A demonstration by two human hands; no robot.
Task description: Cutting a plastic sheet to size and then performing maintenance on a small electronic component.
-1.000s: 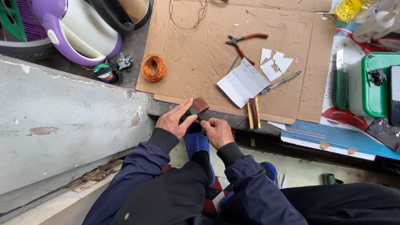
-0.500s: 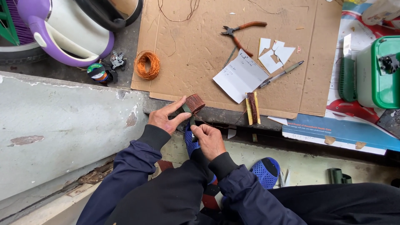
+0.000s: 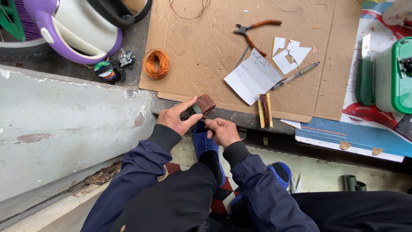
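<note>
My left hand (image 3: 177,117) grips a small block wound with reddish-brown copper wire (image 3: 203,104), thumb and fingers around it, just over the near edge of a cardboard sheet (image 3: 201,51). My right hand (image 3: 221,130) is pinched close under the block, fingers closed at its lower side; what it pinches is too small to see. A second wound coil with yellow edges (image 3: 265,110) lies on the cardboard to the right.
On the cardboard lie an orange wire coil (image 3: 156,63), pliers (image 3: 253,29), paper slips (image 3: 253,76) and a pen (image 3: 295,76). A purple and white kettle (image 3: 77,25) stands at the back left, a green and white box (image 3: 395,75) at the right. A grey concrete ledge (image 3: 64,129) fills the left.
Both hands with the wound block have stayed together at the cardboard's near edge; the view has shifted slightly. The right hand has closed in under the block.
</note>
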